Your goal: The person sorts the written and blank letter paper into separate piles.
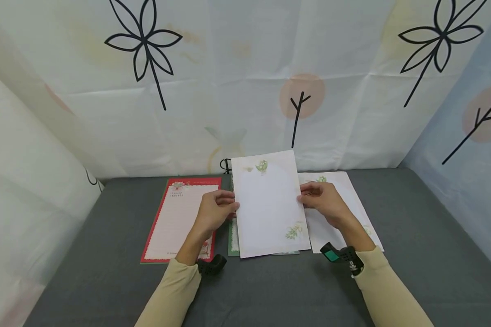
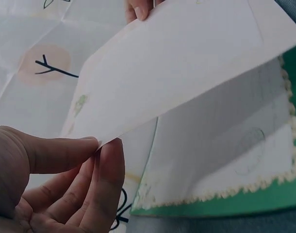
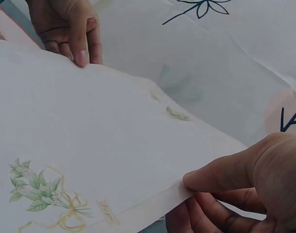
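Red-bordered lined letter sheet [image 1: 173, 227]: lies at the left on the dark grey tabletop [image 1: 86, 286], flower print near its top, a thin green edge showing along its left side and bottom.
Left hand [image 1: 216, 210]: thumb and index finger pinch the left edge of the white sheet; the left forearm, in a pale yellow sleeve [image 1: 167, 293] with a black wrist device [image 1: 212, 265], crosses in front of the red-bordered sheet.
Green-bordered sheet [image 1: 233, 245]: mostly hidden behind the white sheet; the left wrist view shows its scalloped cream trim.
White floral-print sheet [image 1: 270, 204]: raised and tilted between both hands, above the green-bordered sheet; a small green print near the top, a leafy sprig with yellow ribbon [image 3: 41, 189] at the lower right.
Right hand [image 1: 324, 202]: thumb on top, fingers beneath, pinching the white sheet's right edge.
Second white sheet [image 1: 321, 232]: on the tabletop at the right, partly covered by the right hand and forearm, green print at its top.
Backdrop [image 1: 229, 68]: pale fabric with black line-drawn flowers behind the tabletop.
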{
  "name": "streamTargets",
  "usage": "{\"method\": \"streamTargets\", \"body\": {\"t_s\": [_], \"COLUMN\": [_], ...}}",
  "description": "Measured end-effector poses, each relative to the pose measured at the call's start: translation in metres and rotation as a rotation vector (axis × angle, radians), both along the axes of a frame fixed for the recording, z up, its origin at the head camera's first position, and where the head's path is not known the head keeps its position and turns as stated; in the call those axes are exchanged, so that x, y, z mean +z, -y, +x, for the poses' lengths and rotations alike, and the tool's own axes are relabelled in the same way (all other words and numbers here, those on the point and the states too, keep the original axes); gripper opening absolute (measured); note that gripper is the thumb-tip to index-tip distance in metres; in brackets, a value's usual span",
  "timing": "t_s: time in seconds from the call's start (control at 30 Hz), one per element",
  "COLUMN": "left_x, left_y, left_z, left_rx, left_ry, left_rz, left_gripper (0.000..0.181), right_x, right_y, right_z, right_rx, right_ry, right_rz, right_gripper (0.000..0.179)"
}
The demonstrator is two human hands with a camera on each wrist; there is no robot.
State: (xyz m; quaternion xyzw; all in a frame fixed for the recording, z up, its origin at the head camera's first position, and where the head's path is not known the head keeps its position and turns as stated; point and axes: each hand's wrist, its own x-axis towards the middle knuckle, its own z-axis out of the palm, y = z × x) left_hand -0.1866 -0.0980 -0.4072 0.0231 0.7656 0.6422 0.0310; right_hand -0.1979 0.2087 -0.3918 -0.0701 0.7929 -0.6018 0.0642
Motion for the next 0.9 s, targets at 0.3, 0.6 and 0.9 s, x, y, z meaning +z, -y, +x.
{"method": "streamTargets", "body": {"t_s": [0.3, 0.6, 0.9], "left_x": [0.012, 0.015, 0.01], "left_y": [-0.028, -0.06, -0.094], "left_z": [-0.007, -0.016, -0.024], "left_rx": [-0.064, -0.098, -0.119], "left_ry": [-0.002, 0.009, 0.065], "left_rz": [0.083, 0.106, 0.084], "left_gripper": [0.021, 0.019, 0.018], "right_x": [0.014, 0.019, 0.016], "right_y": [-0.028, -0.058, -0.084], "right_z": [0.001, 0.0, -0.002], "right_rx": [-0.05, -0.087, -0.161], "right_ry": [-0.004, 0.01, 0.04], "right_rz": [0.06, 0.139, 0.202], "right_gripper": [0.036, 0.038, 0.039]}}
